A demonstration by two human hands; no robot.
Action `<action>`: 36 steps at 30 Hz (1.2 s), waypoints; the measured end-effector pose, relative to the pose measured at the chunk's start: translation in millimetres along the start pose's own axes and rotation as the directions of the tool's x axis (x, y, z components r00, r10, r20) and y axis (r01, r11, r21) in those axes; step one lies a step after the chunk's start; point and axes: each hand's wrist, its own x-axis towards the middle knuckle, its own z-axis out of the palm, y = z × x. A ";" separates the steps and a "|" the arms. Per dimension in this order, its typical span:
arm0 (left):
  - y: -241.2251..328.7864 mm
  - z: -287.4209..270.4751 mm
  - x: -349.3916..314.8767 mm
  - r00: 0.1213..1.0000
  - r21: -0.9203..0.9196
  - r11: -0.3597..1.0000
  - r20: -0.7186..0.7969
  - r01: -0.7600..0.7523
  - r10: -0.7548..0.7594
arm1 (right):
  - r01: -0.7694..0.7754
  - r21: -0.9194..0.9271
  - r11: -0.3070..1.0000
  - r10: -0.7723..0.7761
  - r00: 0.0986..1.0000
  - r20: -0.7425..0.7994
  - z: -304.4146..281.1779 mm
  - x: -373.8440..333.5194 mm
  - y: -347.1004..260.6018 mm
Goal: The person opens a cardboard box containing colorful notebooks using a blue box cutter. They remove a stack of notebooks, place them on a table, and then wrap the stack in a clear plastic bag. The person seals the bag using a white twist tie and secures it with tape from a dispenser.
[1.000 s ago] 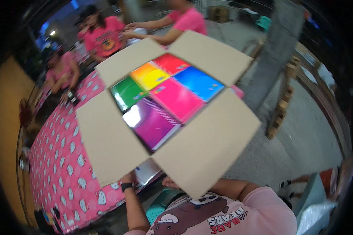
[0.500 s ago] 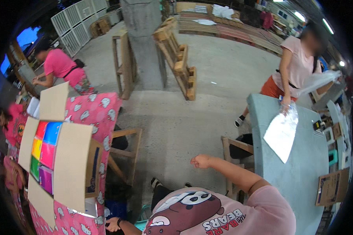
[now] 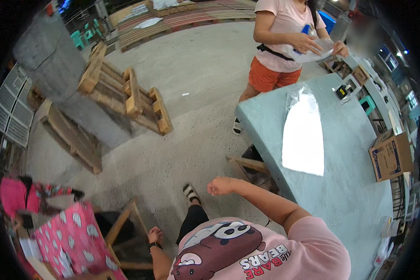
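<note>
My right hand [image 3: 220,185] is curled closed in front of my body, above the floor and left of the blue-grey table [image 3: 354,196]. Nothing shows in it. My left hand [image 3: 155,234], with a dark band at its wrist, hangs low near a wooden trestle leg [image 3: 119,227]. Its fingers are loosely bent and slightly apart, with no object visible between them. On the blue-grey table lies a flat, shiny white-silver sheet or bag [image 3: 303,135]. Across that table a co-worker [image 3: 284,46] handles a clear plastic piece and a blue item.
A pink patterned cloth [image 3: 72,238] covers the table at lower left, with cardboard flaps [image 3: 95,276] at its near edge. A cardboard box [image 3: 389,156] and a small black-yellow object [image 3: 343,91] are at right. Wooden pallets [image 3: 130,95] lean by a concrete pillar [image 3: 56,60].
My view has swung right, toward the blue-grey table. My left hand has come away from the pink table's edge. The co-worker has let go of the white-silver sheet and now handles plastic with both hands.
</note>
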 end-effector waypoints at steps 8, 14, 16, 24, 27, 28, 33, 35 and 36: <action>204.1 128.9 138.4 0.986 0.391 0.919 0.164 -0.040 -0.026 | -0.219 0.087 0.972 0.235 0.933 -0.274 -155.8 83.1 45.1; 353.0 261.5 220.6 0.935 0.419 0.894 0.354 -0.156 -0.003 | -0.294 0.158 0.943 0.333 0.796 -0.506 -222.2 69.4 84.7; 378.5 310.7 236.2 0.932 0.502 0.828 0.357 -0.250 0.065 | -0.340 0.226 0.913 0.406 0.717 -0.566 -236.3 47.9 99.6; 398.7 437.5 233.5 0.812 0.720 0.569 0.565 -0.397 -0.149 | -0.692 0.608 0.389 0.392 -0.473 -0.789 -246.9 -47.2 94.8; 401.9 453.6 233.8 0.788 0.759 0.494 0.578 -0.424 -0.211 | -0.697 0.717 -0.003 0.311 -0.682 -0.662 -187.8 -88.3 112.8; 404.8 458.1 236.3 0.780 0.767 0.482 0.580 -0.425 -0.235 | -0.695 0.713 -0.092 0.303 -0.702 -0.645 -158.6 -104.9 121.7; 410.8 476.9 258.0 0.632 0.597 0.459 0.769 -0.658 -0.094 | -0.670 0.676 -0.308 0.420 -0.733 -0.535 -81.4 -167.3 103.4; 406.2 503.8 239.3 0.466 0.424 0.406 0.885 -0.809 0.005 | -0.603 0.750 -0.271 0.437 -0.771 -0.463 -55.8 -193.9 91.6; 398.5 525.9 209.4 0.358 0.335 0.330 0.934 -0.882 0.010 | -0.550 0.796 -0.254 0.456 -0.793 -0.403 -32.6 -213.6 89.1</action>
